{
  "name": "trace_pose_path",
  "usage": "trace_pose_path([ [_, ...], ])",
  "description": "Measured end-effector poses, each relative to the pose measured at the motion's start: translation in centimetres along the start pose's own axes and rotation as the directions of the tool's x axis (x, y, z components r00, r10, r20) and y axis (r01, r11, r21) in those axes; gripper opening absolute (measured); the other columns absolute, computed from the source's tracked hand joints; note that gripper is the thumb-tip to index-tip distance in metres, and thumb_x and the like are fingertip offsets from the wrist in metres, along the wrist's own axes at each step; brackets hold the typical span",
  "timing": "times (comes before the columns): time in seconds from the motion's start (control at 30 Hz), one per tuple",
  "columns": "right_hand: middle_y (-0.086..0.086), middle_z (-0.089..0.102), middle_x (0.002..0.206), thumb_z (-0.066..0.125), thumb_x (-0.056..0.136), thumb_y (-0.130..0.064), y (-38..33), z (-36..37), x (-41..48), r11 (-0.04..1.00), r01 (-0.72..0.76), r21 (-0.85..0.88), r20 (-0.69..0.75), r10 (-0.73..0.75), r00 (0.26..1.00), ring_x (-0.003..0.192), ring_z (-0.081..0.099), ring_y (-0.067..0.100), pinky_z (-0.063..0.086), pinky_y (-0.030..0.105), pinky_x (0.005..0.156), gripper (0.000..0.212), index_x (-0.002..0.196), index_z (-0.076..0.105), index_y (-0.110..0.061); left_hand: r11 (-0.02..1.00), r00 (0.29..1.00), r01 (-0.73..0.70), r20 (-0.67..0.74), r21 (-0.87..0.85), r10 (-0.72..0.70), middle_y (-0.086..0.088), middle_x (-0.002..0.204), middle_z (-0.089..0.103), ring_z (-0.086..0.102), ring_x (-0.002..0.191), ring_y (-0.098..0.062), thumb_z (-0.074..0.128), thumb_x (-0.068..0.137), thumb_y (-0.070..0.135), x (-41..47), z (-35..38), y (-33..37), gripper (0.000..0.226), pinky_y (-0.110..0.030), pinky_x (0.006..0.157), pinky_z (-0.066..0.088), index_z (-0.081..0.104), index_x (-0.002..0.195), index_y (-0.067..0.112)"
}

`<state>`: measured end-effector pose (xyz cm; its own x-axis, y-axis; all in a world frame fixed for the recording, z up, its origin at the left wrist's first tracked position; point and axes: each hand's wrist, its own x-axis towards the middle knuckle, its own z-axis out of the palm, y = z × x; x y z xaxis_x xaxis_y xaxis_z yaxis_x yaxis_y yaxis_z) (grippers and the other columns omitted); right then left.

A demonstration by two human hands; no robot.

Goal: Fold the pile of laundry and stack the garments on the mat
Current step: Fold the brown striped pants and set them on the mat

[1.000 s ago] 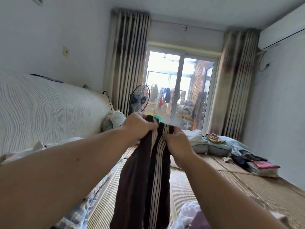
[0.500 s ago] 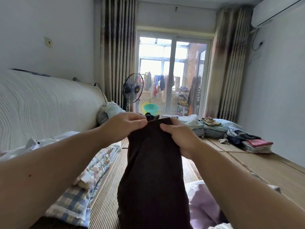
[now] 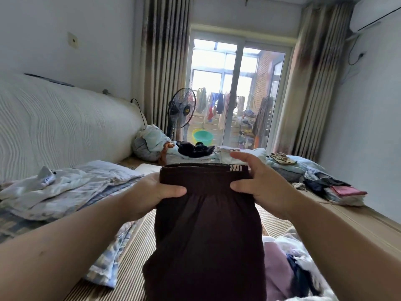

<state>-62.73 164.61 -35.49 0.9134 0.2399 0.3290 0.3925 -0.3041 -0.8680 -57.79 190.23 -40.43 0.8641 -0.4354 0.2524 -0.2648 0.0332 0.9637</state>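
The dark brown garment [image 3: 206,224] hangs in the air in front of the person, held by its waistband [image 3: 195,172], which runs level between the 2 hands. The left hand [image 3: 152,192] pinches the left end with its thumb across the front. The right hand [image 3: 264,183] pinches the right end, thumb in front and fingers reaching behind the band. Each grip is clamped on cloth.

The garment's long axis drops straight down from the grip toward the person. Its lower end runs out of the picture, so I cannot tell whether it is shorts or trousers. Both hands are equally near, 1 at each end. The next fold probably depends on bringing 1 end of the band across to the other, or on laying the cloth down lengthwise.

Below lies the woven mat [image 3: 130,268], with a bare strip just left of the hanging cloth. The unfolded pile [image 3: 290,270] sits at the lower right, just beside the garment, and could snag it. Pale clothes [image 3: 65,187] lie to the left. A folded stack [image 3: 345,194] sits well apart on the right. A fan [image 3: 181,109] and a basin [image 3: 201,135] stand far beyond.
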Motion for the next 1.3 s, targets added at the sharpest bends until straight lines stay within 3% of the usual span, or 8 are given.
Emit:
trace_pose_path([
  [0.1,0.013,0.069,0.102,0.069,0.078,0.002,0.4,-0.8,0.4,0.956,-0.076,-0.283,0.027,0.087,0.996,0.098,0.067,0.031,0.052,0.046,0.091,0.043,0.116,0.062,-0.018,0.964,1.0,0.019,-0.014,0.264,-0.016,-0.005,0.098,0.075,0.071,0.092,-0.021,0.078,0.063,0.021,1.0,-1.1,1.2,0.032,-0.031,0.079,0.054,0.075,0.095,0.018],
  [0.23,0.003,0.062,0.076,0.067,0.081,-0.015,0.9,-0.3,2.8,0.645,-0.061,-0.761,-0.069,0.014,0.998,0.08,0.061,0.026,0.043,0.032,0.068,0.01,0.083,0.063,-0.006,0.707,0.989,0.084,-0.144,0.702,0.025,0.008,0.078,0.074,0.069,0.077,-0.008,0.079,0.073,0.028,3.2,-2.0,1.6,0.008,-0.022,0.068,0.05,0.071,0.076,0.029],
  [0.4,0.0,0.061,0.093,0.063,0.088,-0.021,2.8,0.5,7.1,0.722,-0.136,-0.679,-0.17,0.026,0.985,0.089,0.058,0.02,0.045,0.032,0.077,0.012,0.099,0.058,-0.021,0.435,0.943,0.194,-0.289,0.88,0.164,0.005,0.087,0.064,0.058,0.086,-0.019,0.07,0.082,0.041,6.8,-2.7,1.3,0.018,-0.029,0.072,0.039,0.056,0.084,0.029],
  [0.57,0.003,0.057,0.102,0.06,0.091,-0.019,3.2,0.1,11.4,0.775,-0.11,-0.622,-0.319,-0.123,0.94,0.098,0.057,0.025,0.042,0.03,0.081,0.028,0.119,0.058,-0.013,0.368,0.849,0.216,-0.36,0.905,0.387,-0.009,0.102,0.064,0.06,0.1,-0.032,0.066,0.086,0.039,11.1,-3.4,1.8,0.036,-0.035,0.083,0.045,0.06,0.109,0.012],
  [0.77,-0.007,0.054,0.089,0.061,0.088,-0.02,4.3,-0.6,12.6,0.774,0.034,-0.633,-0.372,-0.342,0.863,0.085,0.05,0.015,0.032,0.026,0.073,0.022,0.11,0.06,-0.016,0.447,0.737,0.055,-0.338,0.893,0.585,-0.013,0.103,0.068,0.06,0.1,-0.032,0.071,0.083,0.035,12.0,-4.5,2.1,0.036,-0.03,0.079,0.038,0.063,0.105,0.008],
  [0.87,-0.014,0.051,0.08,0.064,0.086,-0.017,7.2,0.3,10.9,0.768,0.067,-0.636,-0.263,-0.298,0.918,0.078,0.05,0.011,0.032,0.023,0.07,0.02,0.104,0.059,-0.023,0.374,0.818,0.046,-0.249,0.926,0.518,-0.01,0.1,0.069,0.061,0.1,-0.032,0.073,0.08,0.035,10.3,-5.1,-1.1,0.034,-0.032,0.08,0.038,0.065,0.103,0.011],
  [1.07,-0.017,0.053,0.07,0.067,0.084,-0.013,16.1,4.7,2.3,0.789,-0.054,-0.612,-0.015,0.057,0.998,0.066,0.056,0.007,0.037,0.01,0.055,0.026,0.086,0.049,-0.032,0.524,0.987,0.044,-0.117,0.85,0.106,0.009,0.087,0.064,0.063,0.089,-0.02,0.077,0.078,0.033,0.5,-3.3,-12.4,0.026,-0.027,0.072,0.042,0.063,0.098,0.027],
  [1.3,-0.01,0.056,0.075,0.065,0.081,-0.013,21.9,8.8,-7.8,0.827,-0.232,-0.511,0.181,0.368,0.912,0.064,0.049,-0.005,0.04,0.013,0.06,0.022,0.087,0.052,-0.029,0.208,0.984,-0.046,0.08,0.977,-0.158,0.005,0.099,0.063,0.059,0.096,-0.019,0.052,0.077,0.069,-8.9,-1.0,-21.2,0.048,-0.031,0.069,0.037,0.048,0.107,0.031],
])
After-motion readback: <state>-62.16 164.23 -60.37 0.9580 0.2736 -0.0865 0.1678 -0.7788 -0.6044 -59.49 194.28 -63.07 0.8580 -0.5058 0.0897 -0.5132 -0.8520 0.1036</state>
